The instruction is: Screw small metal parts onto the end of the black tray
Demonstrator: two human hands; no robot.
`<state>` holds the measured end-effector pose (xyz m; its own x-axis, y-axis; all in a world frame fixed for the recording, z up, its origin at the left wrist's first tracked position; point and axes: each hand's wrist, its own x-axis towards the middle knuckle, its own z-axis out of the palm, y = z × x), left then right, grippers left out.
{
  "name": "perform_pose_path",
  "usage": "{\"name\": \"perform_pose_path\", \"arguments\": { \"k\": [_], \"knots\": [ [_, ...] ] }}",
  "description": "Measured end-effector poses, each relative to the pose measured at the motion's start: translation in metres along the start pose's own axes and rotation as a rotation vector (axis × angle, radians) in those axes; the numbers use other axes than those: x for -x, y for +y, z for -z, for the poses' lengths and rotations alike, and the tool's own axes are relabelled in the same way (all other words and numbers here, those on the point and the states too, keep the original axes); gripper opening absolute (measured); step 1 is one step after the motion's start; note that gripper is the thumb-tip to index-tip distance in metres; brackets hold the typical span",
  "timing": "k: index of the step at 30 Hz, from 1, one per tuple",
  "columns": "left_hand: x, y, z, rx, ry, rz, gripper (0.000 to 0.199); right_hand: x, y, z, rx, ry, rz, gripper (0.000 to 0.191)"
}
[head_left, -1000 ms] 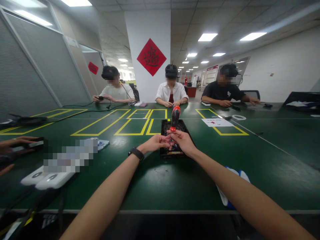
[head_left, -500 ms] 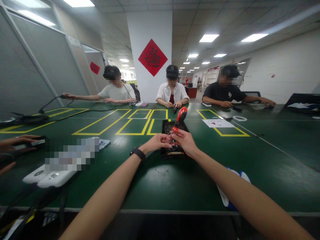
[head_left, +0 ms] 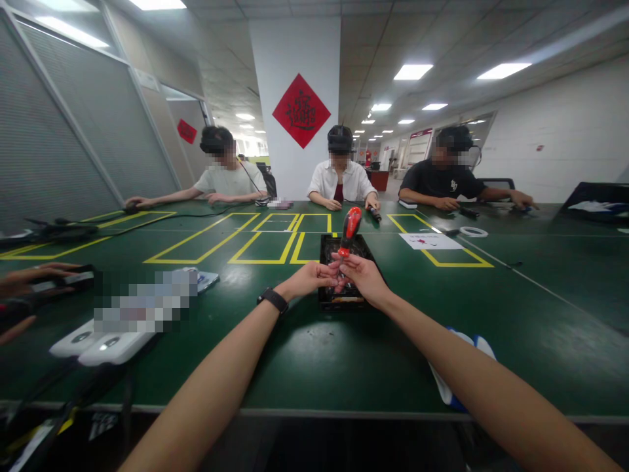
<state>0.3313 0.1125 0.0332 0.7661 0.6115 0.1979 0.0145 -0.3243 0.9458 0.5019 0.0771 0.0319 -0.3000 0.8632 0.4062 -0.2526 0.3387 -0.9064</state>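
Observation:
A screwdriver [head_left: 351,231] with a red and black handle stands nearly upright, handle up, tilted slightly right. My right hand [head_left: 364,276] is closed on it just below the handle, fingers around the shaft. From the other side, my left hand [head_left: 309,278] pinches the thin shaft near its lower end; a dark watch band is on that wrist. The fingers hide the tip and anything small held there. Beneath both hands lies a black open tray-like case [head_left: 344,306] on the green table, its inner parts mostly covered.
A blue and white object [head_left: 445,387] lies under my right forearm. White power-bank-like devices [head_left: 111,344] with cables are at left, near another person's hands [head_left: 44,275]. A paper sheet [head_left: 430,241] and white ring [head_left: 473,231] lie at right. Three people sit opposite.
My hands and the screwdriver stay almost in place over the case; the handle leans slightly less to the right. Across the table, the middle person's dark tool has moved to the right.

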Motion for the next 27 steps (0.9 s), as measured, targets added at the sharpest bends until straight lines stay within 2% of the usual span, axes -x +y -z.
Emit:
{"name": "perform_pose_path", "arguments": {
  "k": [5,11,19,27],
  "knots": [
    [-0.0006,0.0017,0.0003,0.049,-0.031,0.006,0.031,0.0001,0.0008,0.0023,-0.02,0.065,0.02,0.033],
    [-0.0035,-0.0065,-0.0015,0.084,0.115,-0.005,0.027,-0.0022,0.0039,0.0036,0.015,0.138,0.002,0.03],
    [-0.0018,-0.0055,-0.0019,0.048,0.086,0.051,0.028,-0.0011,-0.0003,-0.0014,0.056,0.139,0.021,0.026],
    [-0.0013,-0.006,-0.0029,0.016,0.09,0.018,0.026,-0.0018,-0.0005,-0.0007,0.068,0.173,0.062,0.026]
  ]
}}
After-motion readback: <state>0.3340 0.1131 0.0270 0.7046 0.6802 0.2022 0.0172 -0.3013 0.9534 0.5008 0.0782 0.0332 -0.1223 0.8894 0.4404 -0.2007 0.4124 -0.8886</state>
